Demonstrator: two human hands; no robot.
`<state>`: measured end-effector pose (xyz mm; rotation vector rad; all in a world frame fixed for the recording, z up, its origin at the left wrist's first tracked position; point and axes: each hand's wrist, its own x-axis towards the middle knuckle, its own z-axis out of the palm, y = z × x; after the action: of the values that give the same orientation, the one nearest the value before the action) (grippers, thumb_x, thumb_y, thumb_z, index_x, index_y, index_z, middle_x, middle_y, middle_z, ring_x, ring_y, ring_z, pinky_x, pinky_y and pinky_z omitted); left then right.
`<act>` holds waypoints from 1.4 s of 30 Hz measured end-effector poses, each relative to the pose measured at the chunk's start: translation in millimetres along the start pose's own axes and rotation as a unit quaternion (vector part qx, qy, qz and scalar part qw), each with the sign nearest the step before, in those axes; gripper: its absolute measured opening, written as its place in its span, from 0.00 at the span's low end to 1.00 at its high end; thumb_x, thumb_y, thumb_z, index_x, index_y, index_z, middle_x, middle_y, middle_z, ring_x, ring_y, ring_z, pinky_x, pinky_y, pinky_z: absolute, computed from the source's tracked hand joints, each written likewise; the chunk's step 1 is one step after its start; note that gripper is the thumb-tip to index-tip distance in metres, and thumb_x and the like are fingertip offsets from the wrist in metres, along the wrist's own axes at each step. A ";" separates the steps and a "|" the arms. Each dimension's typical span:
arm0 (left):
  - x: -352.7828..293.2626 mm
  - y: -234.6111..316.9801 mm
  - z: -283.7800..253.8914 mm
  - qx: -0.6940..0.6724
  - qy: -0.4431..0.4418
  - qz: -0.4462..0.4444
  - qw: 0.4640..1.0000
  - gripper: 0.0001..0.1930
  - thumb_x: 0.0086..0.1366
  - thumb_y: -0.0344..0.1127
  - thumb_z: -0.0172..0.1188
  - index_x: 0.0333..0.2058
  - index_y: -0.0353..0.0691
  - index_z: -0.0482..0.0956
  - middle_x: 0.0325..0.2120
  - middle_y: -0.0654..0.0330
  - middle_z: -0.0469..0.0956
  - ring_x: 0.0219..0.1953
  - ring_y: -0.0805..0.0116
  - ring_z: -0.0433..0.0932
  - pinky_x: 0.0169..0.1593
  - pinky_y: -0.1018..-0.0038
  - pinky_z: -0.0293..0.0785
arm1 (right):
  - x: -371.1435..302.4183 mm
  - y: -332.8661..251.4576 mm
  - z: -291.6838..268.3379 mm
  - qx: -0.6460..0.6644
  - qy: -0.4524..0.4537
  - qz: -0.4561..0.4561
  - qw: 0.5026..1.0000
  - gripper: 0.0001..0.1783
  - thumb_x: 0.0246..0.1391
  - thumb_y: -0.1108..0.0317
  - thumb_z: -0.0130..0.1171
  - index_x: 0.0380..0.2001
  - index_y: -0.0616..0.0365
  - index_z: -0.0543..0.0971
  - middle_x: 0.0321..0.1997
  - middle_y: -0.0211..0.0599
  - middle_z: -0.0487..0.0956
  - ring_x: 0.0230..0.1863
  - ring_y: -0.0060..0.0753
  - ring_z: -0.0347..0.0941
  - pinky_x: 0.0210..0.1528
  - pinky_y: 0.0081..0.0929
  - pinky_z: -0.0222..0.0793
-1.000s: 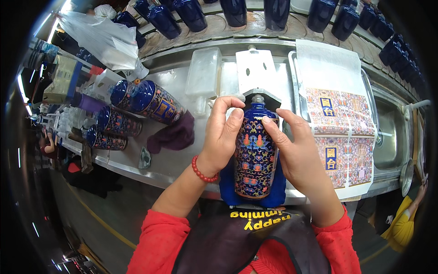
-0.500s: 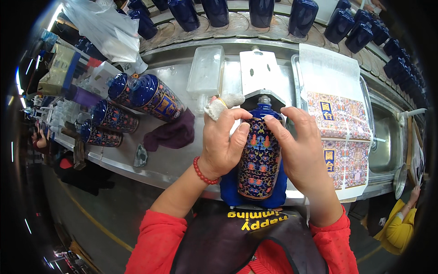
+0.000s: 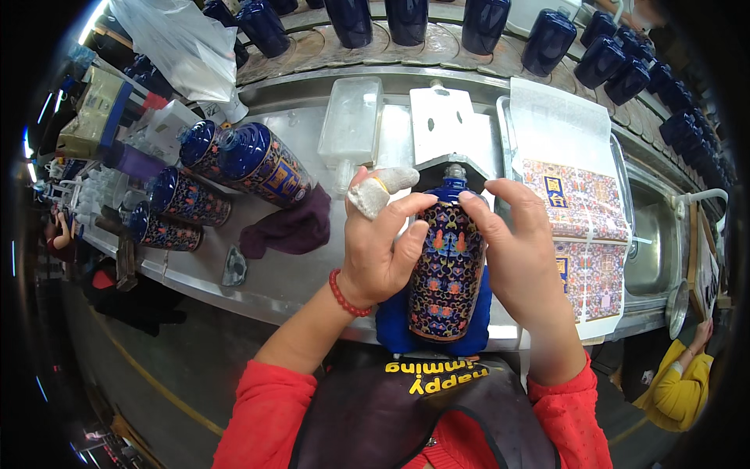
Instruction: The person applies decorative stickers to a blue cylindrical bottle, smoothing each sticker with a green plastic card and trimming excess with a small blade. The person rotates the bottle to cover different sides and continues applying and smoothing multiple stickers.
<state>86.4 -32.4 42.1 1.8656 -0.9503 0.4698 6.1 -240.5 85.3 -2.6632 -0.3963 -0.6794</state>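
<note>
A dark blue bottle (image 3: 445,273) with a colourful floral label lies tilted in front of me, its neck away from me, on a blue cloth pad (image 3: 394,320). My left hand (image 3: 383,246) holds its left shoulder, index fingertip at the label's upper edge and thumb along the side. White finger covers (image 3: 375,195) sit on some of its fingers. From the right, my right hand (image 3: 519,250) presses its thumb on the label's upper edge, the index finger bent and raised beside the shoulder. The bottle's underside is hidden.
Labelled bottles (image 3: 269,164) rest at the left near a purple cloth (image 3: 293,230). Printed label sheets (image 3: 578,195) lie right, before a sink (image 3: 660,258). A clear bottle (image 3: 351,121) and a white plate (image 3: 441,125) are behind. Plain blue bottles (image 3: 484,23) line a conveyor (image 3: 422,51).
The plain bottles on the conveyor have moved right. My right index finger has lifted slightly off the bottle's shoulder; both hands otherwise stay at the label's upper edge.
</note>
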 end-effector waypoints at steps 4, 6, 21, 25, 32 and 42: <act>-6.4 2.3 -2.2 0.076 -0.036 0.037 0.996 0.19 0.71 0.44 0.59 0.55 0.43 0.85 0.50 0.52 0.82 0.60 0.50 0.71 0.73 0.48 0.47 | -7.0 3.6 1.1 0.021 0.005 0.011 1.000 0.33 0.46 0.82 0.59 0.59 0.53 0.80 0.56 0.47 0.73 0.59 0.55 0.71 0.60 0.48 0.69; -8.2 3.3 -0.2 0.085 -0.039 0.037 0.995 0.20 0.71 0.46 0.59 0.56 0.44 0.85 0.50 0.54 0.82 0.61 0.50 0.70 0.74 0.47 0.46 | -11.3 3.8 2.3 0.016 -0.007 0.005 1.000 0.33 0.47 0.82 0.59 0.60 0.53 0.79 0.56 0.48 0.73 0.59 0.55 0.71 0.59 0.47 0.69; -15.7 9.8 5.1 0.071 -0.080 0.021 0.994 0.31 0.73 0.56 0.55 0.64 0.40 0.77 0.58 0.49 0.77 0.61 0.46 0.69 0.71 0.42 0.48 | -20.3 2.2 8.3 0.026 -0.016 0.016 0.999 0.36 0.46 0.82 0.60 0.63 0.52 0.78 0.58 0.46 0.72 0.60 0.53 0.71 0.60 0.45 0.68; -15.7 9.3 5.5 0.074 -0.090 0.018 0.993 0.32 0.72 0.58 0.55 0.64 0.41 0.77 0.59 0.48 0.76 0.61 0.47 0.69 0.71 0.42 0.49 | -21.8 1.6 9.6 0.025 -0.015 0.021 0.999 0.36 0.46 0.82 0.61 0.63 0.52 0.78 0.59 0.47 0.72 0.60 0.53 0.70 0.61 0.46 0.68; -19.2 9.0 6.5 0.042 -0.085 0.008 0.995 0.38 0.72 0.62 0.53 0.68 0.35 0.71 0.59 0.45 0.74 0.61 0.44 0.68 0.72 0.43 0.49 | -21.7 1.3 9.4 0.026 -0.015 0.019 0.999 0.37 0.47 0.82 0.60 0.64 0.52 0.77 0.59 0.48 0.72 0.60 0.54 0.71 0.60 0.46 0.68; -17.9 15.0 5.8 0.082 -0.112 0.014 0.990 0.42 0.71 0.67 0.50 0.69 0.34 0.69 0.60 0.44 0.73 0.61 0.43 0.67 0.71 0.42 0.49 | -22.0 0.0 10.1 0.030 -0.014 0.022 0.999 0.37 0.46 0.82 0.60 0.64 0.53 0.77 0.59 0.49 0.72 0.60 0.55 0.71 0.60 0.47 0.69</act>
<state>63.2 -33.7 36.2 2.0877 -1.1162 0.3695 -8.4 -240.3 65.9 -2.6201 -0.3584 -0.6082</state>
